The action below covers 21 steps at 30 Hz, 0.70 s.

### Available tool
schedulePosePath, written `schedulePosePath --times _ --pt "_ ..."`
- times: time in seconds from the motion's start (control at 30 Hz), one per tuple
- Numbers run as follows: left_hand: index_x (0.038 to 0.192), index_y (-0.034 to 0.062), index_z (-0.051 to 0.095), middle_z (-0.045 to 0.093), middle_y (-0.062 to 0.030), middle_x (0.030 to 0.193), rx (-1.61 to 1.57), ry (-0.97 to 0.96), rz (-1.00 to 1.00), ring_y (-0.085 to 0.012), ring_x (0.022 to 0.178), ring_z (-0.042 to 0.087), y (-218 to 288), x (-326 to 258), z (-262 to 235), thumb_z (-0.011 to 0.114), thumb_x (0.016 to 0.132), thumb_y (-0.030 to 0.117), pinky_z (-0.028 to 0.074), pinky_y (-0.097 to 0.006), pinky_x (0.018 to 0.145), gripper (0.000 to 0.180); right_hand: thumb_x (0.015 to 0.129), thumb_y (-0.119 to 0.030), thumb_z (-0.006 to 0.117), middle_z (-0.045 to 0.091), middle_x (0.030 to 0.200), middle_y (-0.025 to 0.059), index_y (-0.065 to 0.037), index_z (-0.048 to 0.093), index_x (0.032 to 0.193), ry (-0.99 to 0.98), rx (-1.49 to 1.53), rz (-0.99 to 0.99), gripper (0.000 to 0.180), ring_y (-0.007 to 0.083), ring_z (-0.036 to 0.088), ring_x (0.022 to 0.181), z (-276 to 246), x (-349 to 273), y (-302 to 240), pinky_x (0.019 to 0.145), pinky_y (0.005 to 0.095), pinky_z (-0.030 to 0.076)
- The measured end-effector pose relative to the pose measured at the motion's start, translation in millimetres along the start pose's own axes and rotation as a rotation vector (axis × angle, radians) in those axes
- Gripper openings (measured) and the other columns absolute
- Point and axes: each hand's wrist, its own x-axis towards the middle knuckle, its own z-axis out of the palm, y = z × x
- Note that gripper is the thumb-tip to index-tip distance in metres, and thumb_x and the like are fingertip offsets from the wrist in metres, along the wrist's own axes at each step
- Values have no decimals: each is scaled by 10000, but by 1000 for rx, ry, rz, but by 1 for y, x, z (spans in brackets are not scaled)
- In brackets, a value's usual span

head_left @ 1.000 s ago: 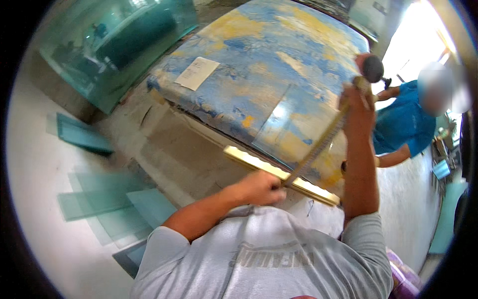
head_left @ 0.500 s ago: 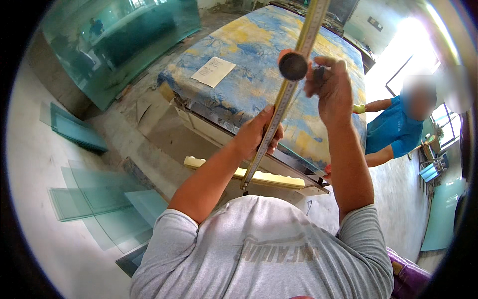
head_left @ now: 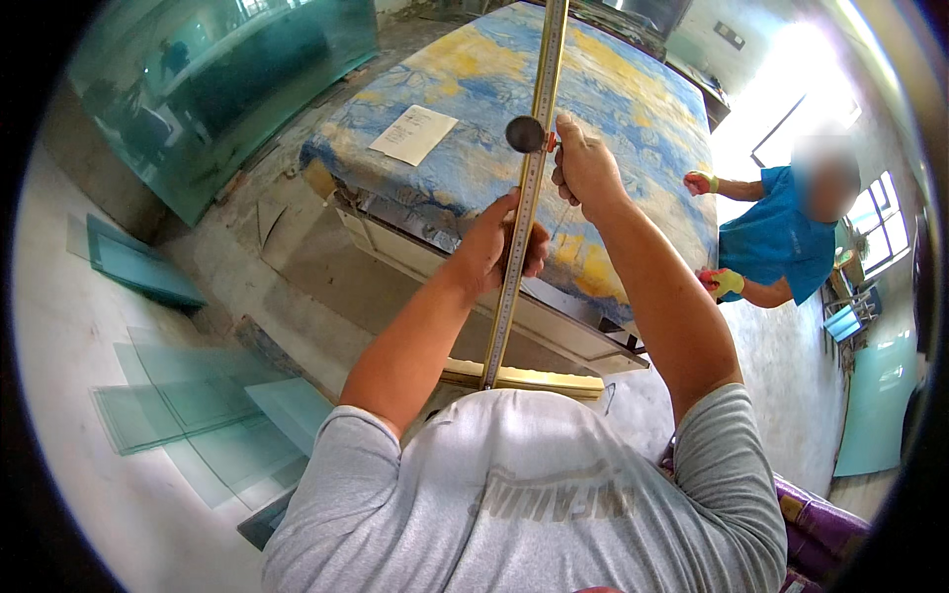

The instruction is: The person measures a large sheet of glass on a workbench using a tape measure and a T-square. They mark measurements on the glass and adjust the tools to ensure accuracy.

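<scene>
A long graduated ruler (head_left: 528,183) with brass-coloured edges runs away from my chest over the table. My left hand (head_left: 507,242) is wrapped round its middle. A round black disc (head_left: 525,134) sits on the ruler farther along, with a small orange piece (head_left: 552,142) beside it. The curled fingers of my right hand (head_left: 585,170) close on that orange piece; the exact grip is partly hidden. Across the ruler's near end lies a yellow bar (head_left: 554,383), partly covered by my shirt. Below the ruler is a table covered with blue-and-yellow patterned cloth (head_left: 435,74).
A paper sheet (head_left: 413,135) lies on the cloth. At the right edge stands a co-worker in a blue shirt (head_left: 778,232), wearing gloves. Glass panes (head_left: 188,395) lean at the left, near a large glass sheet (head_left: 227,99). Purple wrapped bundles (head_left: 825,524) are behind my right side.
The ruler has swung leftward at its far end. My right hand has moved left and closed at the disc's orange piece. The co-worker's hands have shifted along the table's right side.
</scene>
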Motion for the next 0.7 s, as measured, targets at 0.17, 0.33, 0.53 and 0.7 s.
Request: schedulePosePath --times 0.17,0.33,0.53,0.7 --pt "867 23 649 607 -85 659 10 -59 -52 -215 536 621 10 26 -25 455 929 799 519 -358 502 802 1006 -618 497 602 625 101 2 621 786 -33 37 38 670 210 580 502 9 20 14 467 379 455" --pt "908 48 598 565 -67 688 146 66 3 -180 577 593 -6 40 -21 470 939 784 494 -330 502 748 962 -221 671 661 1206 201 -16 643 1159 556 -417 -879 286 387 615 1120 5 -5 26 987 451 468" --pt "907 66 566 493 -10 683 363 249 -132 -154 534 495 -33 80 6 601 884 774 426 -343 483 709 889 -293 723 563 1436 213 -47 604 1356 -258 -478 -1040 541 415 495 1366 90 -108 -7 1142 499 400" --pt "859 63 556 476 -13 610 188 172 -67 -135 478 447 -35 86 -1 598 886 773 385 -323 426 711 975 -566 521 730 936 186 -29 724 944 -1006 -799 -800 575 435 690 912 121 -137 17 870 484 532"
